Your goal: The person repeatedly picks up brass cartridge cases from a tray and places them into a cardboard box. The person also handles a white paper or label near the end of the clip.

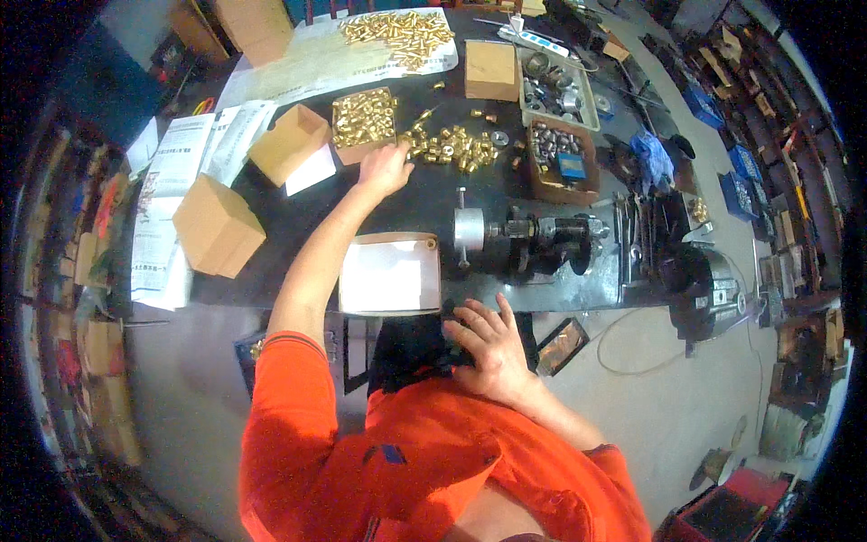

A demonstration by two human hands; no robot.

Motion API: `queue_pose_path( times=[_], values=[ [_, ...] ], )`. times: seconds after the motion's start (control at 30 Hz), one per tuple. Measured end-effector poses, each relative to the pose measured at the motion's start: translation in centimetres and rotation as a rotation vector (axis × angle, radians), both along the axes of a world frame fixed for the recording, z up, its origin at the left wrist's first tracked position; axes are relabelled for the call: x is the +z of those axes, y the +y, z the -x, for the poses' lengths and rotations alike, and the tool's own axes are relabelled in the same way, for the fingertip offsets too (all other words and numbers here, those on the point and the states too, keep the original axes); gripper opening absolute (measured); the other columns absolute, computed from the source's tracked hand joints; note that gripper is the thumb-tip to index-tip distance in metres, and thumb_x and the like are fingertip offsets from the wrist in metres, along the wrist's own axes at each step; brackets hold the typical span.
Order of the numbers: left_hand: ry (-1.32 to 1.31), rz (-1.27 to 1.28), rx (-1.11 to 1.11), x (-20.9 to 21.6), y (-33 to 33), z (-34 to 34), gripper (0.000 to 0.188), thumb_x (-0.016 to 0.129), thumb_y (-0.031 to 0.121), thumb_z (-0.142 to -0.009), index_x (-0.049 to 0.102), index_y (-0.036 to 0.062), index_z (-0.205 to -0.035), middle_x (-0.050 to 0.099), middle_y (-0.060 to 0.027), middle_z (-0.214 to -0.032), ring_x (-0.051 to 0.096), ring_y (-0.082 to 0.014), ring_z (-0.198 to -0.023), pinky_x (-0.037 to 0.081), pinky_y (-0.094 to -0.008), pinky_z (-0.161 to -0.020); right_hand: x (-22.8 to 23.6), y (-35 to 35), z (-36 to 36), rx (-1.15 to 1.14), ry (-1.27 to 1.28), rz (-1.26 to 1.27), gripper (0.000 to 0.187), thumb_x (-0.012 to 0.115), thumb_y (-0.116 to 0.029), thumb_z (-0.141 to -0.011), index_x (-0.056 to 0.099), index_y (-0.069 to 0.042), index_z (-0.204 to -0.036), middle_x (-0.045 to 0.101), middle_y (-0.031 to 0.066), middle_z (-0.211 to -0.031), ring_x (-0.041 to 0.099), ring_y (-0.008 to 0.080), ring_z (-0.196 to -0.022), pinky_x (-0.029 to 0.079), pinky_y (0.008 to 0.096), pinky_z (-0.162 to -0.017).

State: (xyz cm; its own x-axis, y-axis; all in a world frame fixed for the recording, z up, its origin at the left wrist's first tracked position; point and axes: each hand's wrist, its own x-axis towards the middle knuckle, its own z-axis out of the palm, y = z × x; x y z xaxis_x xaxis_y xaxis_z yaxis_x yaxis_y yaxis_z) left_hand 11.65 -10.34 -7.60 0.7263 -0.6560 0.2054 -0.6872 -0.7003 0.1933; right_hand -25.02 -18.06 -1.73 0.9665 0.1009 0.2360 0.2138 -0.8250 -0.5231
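Observation:
My left hand [386, 169] reaches across the table to the near edge of a cardboard box of brass fittings [364, 116]. Its fingers are curled beside a loose pile of brass fittings [461, 148]; what they hold, if anything, is too small to make out. Close to the table's front edge, above my lap, my right hand [492, 348] is empty with its fingers spread. Between my arms lies a shallow open box [388, 278] with a white inside. One small brass piece [431, 244] sits in its far right corner.
A metal clamping fixture [533, 237] stands right of the shallow box, with wrenches [634, 237] beyond it. Farther back are a box of dark metal parts [562, 185] and a parts tray [585, 116]. Cartons [219, 226] and newspaper [167, 194] lie left; more brass pieces [402, 38] cover a far sheet.

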Motion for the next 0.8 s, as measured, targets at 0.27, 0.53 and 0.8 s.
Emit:
queue_pose_path(
  times=[0.27,0.53,0.8],
  values=[
    [-0.075,-0.086,-0.084,-0.6,0.9,0.1,0.021,0.062,0.021,-0.080,0.062,0.0075,-0.096,0.065,-0.0152,-0.084,0.064,-0.0367,-0.081,0.051,-0.0499,-0.070,-2.4,-0.5,1.4,-0.050,0.017,-0.034,0.061,0.076,-0.020,-0.054,0.063,-0.009,-0.113,0.057,0.0114,-0.121,0.049,0.0307,-0.120,0.026,0.0576,-0.108],
    [-0.037,-0.166,-0.129,1.1,0.0,-0.6,0.017,0.062,0.019,-0.075,0.068,0.0087,-0.086,0.067,-0.0191,-0.082,0.066,-0.0361,-0.081,0.054,-0.0491,-0.073,-5.4,-0.8,3.1,-0.062,0.008,-0.187,0.049,0.075,-0.017,-0.056,0.067,-0.006,-0.103,0.063,0.0131,-0.109,0.057,0.0326,-0.105,0.043,0.0469,-0.095],
    [0.033,-0.124,-0.126,2.8,2.3,0.2,0.014,0.062,0.015,-0.074,0.066,0.0055,-0.084,0.067,-0.0178,-0.082,0.066,-0.0350,-0.083,0.052,-0.0467,-0.072,-11.7,-2.6,5.0,-0.213,0.101,-0.217,0.039,0.065,-0.010,-0.056,0.068,-0.004,-0.095,0.064,0.0144,-0.090,0.059,0.0350,-0.084,0.050,0.0422,-0.075]
  ],
)
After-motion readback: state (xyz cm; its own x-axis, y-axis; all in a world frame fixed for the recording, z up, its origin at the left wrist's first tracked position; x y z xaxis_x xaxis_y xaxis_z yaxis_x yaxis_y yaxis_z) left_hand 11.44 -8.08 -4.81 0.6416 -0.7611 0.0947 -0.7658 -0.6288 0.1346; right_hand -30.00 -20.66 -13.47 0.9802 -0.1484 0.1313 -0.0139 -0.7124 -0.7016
